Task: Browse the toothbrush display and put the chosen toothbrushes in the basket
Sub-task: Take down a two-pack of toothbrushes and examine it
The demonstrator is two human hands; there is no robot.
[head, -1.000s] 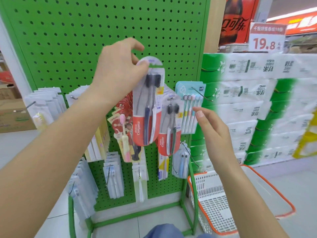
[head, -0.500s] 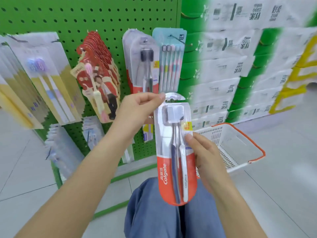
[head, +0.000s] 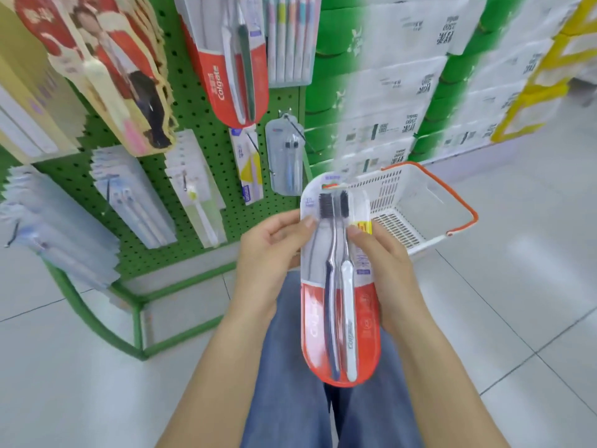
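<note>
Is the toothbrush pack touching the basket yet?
Cannot tell. In the head view the toothbrush pack, held by both hands, overlaps the basket rim at its top, so any gap is hidden.

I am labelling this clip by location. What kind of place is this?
Most likely a shop aisle: a green pegboard rack hung with packaged toothbrushes, stacked tissue packs, and a shopping basket on the floor.

— From my screen: one toothbrush pack (head: 339,286) with two brushes, two hands.
— Baskets?
— I count one basket (head: 416,202), and one pegboard display (head: 200,124).
</note>
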